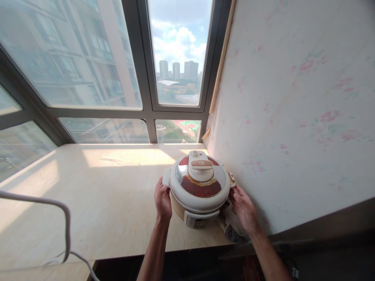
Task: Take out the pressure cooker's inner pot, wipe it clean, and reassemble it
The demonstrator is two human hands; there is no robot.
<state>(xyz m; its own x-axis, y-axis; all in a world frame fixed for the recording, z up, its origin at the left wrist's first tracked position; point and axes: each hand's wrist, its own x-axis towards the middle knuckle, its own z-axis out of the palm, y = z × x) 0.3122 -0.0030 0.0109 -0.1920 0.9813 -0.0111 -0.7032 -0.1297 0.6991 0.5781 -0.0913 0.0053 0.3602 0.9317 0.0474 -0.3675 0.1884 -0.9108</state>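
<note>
A cream and dark-red electric pressure cooker point(199, 187) stands on the pale wooden counter point(111, 195), close to the right wall. Its lid is on, with a beige handle on top. My left hand point(163, 201) grips the cooker's left side by its side handle, fingers curled. My right hand point(244, 208) presses against the cooker's right side near the other handle, fingers bent around it. A crumpled cloth point(231, 228) lies under my right hand beside the cooker's base.
A white cable point(66, 226) loops over the counter's near left edge. Large windows point(175, 58) run along the back. A floral-patterned wall panel point(293, 117) rises right beside the cooker. The counter's front edge drops to a dark space below.
</note>
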